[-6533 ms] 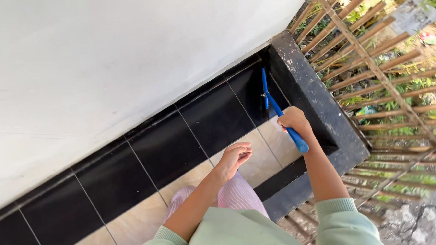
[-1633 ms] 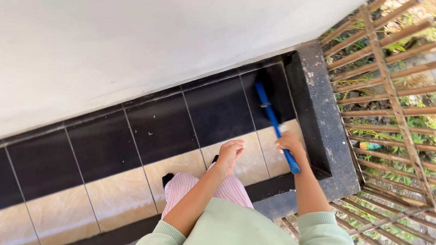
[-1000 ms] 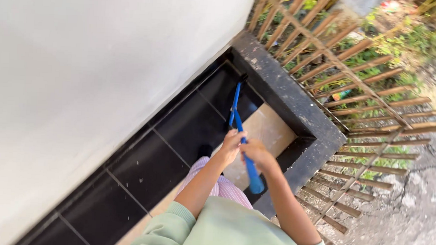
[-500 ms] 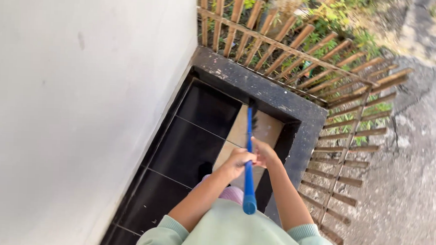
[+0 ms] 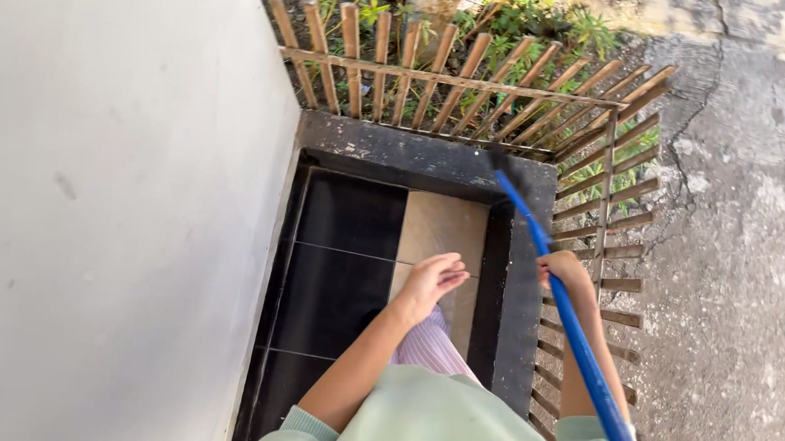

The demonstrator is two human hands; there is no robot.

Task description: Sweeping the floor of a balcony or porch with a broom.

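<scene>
A white wall (image 5: 120, 200) ran along the left edge of the black and beige tiled floor (image 5: 352, 245). A dark raised curb (image 5: 413, 148) bordered the floor's far and right edges, with a wooden slat fence (image 5: 452, 73) behind it and cracked pavement (image 5: 736, 244) beyond.

The blue handle (image 5: 573, 330) ran off the frame's bottom edge at lower right. Its dark head (image 5: 504, 157), up by the black ledge (image 5: 431, 152), was blurred. The right hand (image 5: 565, 270) hid its own fingers.
</scene>
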